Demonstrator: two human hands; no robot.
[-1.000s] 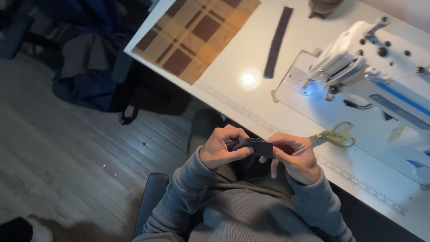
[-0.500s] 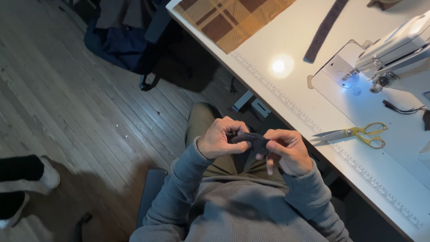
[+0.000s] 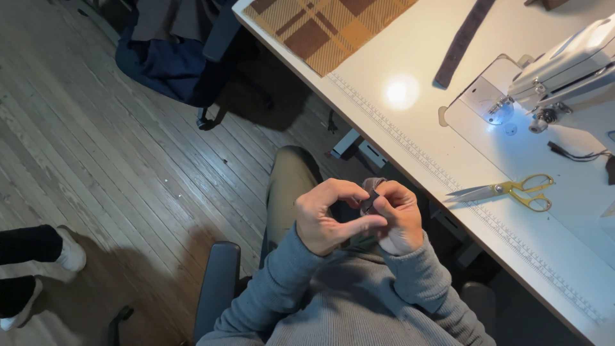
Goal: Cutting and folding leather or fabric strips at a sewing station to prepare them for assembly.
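Observation:
Over my lap, both hands pinch a small dark piece of fabric (image 3: 369,201). My left hand (image 3: 330,214) curls around it from the left, thumb and fingers closed on its edge. My right hand (image 3: 400,214) grips it from the right, the two hands touching. Most of the fabric is hidden between my fingers. Grey sleeves cover both forearms.
A white sewing table (image 3: 410,128) with a ruler strip along its edge lies to the right. On it: gold-handled scissors (image 3: 512,190), a lit white sewing machine (image 3: 564,70), brown plaid cloth (image 3: 327,25), a dark fabric strip (image 3: 462,38). Another person's feet (image 3: 38,269) are at the left on the wooden floor.
My hands have drawn together, bunching the dark fabric into a smaller bundle between the fingers. The view has shifted slightly left and down.

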